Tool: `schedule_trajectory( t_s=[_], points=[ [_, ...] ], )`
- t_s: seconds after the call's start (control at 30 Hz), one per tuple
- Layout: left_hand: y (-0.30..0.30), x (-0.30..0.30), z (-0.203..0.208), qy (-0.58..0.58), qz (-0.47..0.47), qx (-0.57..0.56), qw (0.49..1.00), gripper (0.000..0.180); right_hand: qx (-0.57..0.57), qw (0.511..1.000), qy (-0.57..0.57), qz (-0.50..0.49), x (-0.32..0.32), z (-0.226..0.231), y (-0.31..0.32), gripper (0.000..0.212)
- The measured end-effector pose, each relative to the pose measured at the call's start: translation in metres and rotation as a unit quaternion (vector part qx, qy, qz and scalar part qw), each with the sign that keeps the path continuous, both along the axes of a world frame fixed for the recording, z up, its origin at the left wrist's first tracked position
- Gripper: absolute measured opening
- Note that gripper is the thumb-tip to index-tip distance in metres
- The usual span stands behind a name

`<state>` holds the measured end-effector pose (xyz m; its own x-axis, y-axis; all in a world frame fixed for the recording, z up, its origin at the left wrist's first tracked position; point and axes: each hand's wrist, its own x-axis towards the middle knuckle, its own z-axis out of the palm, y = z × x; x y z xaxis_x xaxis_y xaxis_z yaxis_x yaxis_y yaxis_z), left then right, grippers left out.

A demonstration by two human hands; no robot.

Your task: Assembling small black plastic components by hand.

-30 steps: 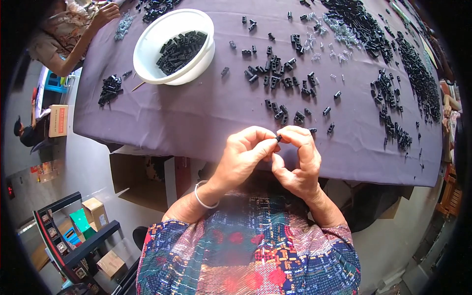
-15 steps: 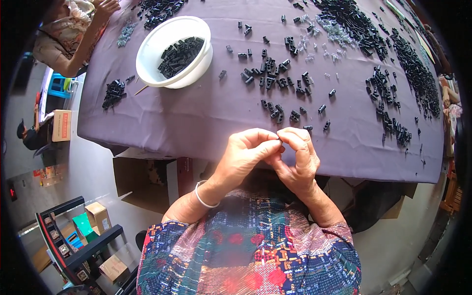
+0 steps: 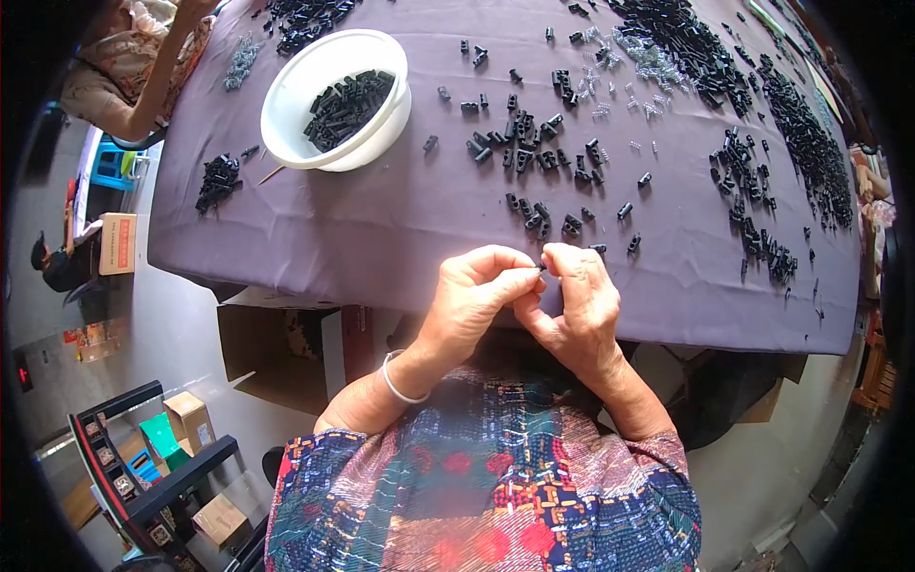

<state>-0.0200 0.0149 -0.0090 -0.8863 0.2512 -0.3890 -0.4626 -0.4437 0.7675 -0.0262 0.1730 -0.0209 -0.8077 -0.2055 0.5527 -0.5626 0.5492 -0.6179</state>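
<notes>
My left hand [image 3: 472, 291] and my right hand [image 3: 577, 296] meet at the near edge of a purple-covered table [image 3: 381, 229]. Both pinch one small black plastic piece [image 3: 542, 267] between their fingertips. A white bracelet circles my left wrist. Just beyond my fingers lie loose small black parts [image 3: 538, 214] scattered on the cloth. A white bowl [image 3: 286, 105] partly filled with the same black parts stands at the far left of the table.
Larger heaps of black parts [image 3: 801, 143] run along the right and far side, with small metal springs [image 3: 648, 62] among them. Another person sits at the table's far left corner [image 3: 133, 67]. An open cardboard box [image 3: 276, 343] stands under the table; a cart with boxes [image 3: 152, 458] stands lower left.
My hands stay together at the table edge, fingers shifting slightly on the small piece. Nothing else has moved apart from a small shift of the view.
</notes>
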Motion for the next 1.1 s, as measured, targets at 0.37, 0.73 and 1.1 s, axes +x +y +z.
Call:
schedule_trajectory(
  t_s=[0.37,0.73,1.1],
  points=[
    [0.000,-0.002,0.004,0.011,-0.014,-0.039,0.999,0.011,0.114,0.993,0.012,0.011,-0.003,0.014,0.001,0.035],
    [-0.001,-0.002,0.003,-0.033,-0.002,0.027,0.999,0.017,0.127,0.988,0.090,0.005,-0.013,0.003,0.006,0.020],
    [0.000,0.000,0.000,-0.019,-0.011,0.005,1.000,0.015,0.104,0.989,0.105,0.025,-0.018,0.003,0.006,0.020]
  ],
)
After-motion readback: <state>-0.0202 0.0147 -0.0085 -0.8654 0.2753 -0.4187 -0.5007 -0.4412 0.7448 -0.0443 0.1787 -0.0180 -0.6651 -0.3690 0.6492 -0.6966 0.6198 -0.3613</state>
